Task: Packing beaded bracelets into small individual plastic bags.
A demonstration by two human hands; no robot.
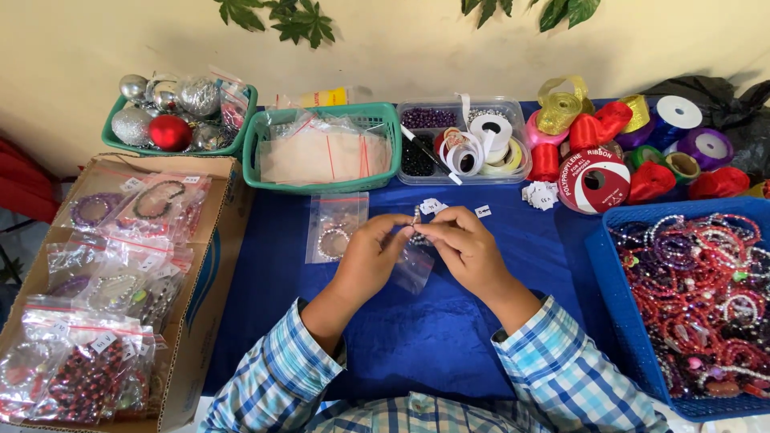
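Observation:
My left hand (367, 255) and my right hand (467, 248) meet above the blue tablecloth (449, 337). Between their fingertips they pinch a small beaded bracelet (416, 218) and a small clear zip bag (415, 269) that hangs below the fingers. A bagged bracelet (334, 228) lies flat on the cloth just left of my left hand. Small white paper tags (433, 206) lie just beyond the fingers.
A cardboard box (210, 265) of bagged bracelets stands at the left. A blue basket (607, 277) of loose bracelets sits right. At the back are a green basket of baubles (115, 138), a green basket of empty bags (265, 172), a clear bead tray (421, 178) and ribbon spools (595, 180).

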